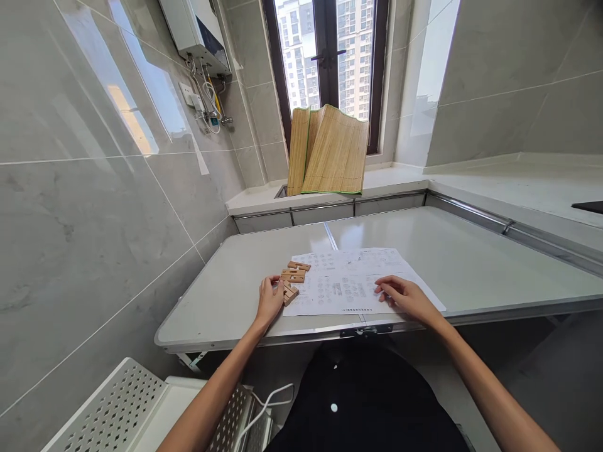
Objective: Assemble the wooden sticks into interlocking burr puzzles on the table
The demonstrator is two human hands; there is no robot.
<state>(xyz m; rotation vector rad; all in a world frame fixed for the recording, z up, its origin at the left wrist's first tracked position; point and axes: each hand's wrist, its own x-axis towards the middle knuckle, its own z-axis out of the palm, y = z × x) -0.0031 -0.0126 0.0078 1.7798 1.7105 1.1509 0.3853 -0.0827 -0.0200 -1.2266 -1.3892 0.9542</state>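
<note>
Several small wooden pieces (294, 275) lie in a loose cluster on the white table (235, 295), at the left edge of a printed sheet (353, 282) covered in diagrams. My left hand (269, 300) rests on the table with its fingers reaching the nearest wooden piece (289, 292); whether it grips it I cannot see. My right hand (402, 295) lies on the sheet's lower right part, fingers curled loosely and pressing the paper, with nothing held in it.
A rolled bamboo mat (330, 150) leans against the window on the counter behind the table. A tiled wall runs along the left. A perforated white metal stand (122, 402) with a cable sits low at the left. A stone counter (518, 188) runs along the right.
</note>
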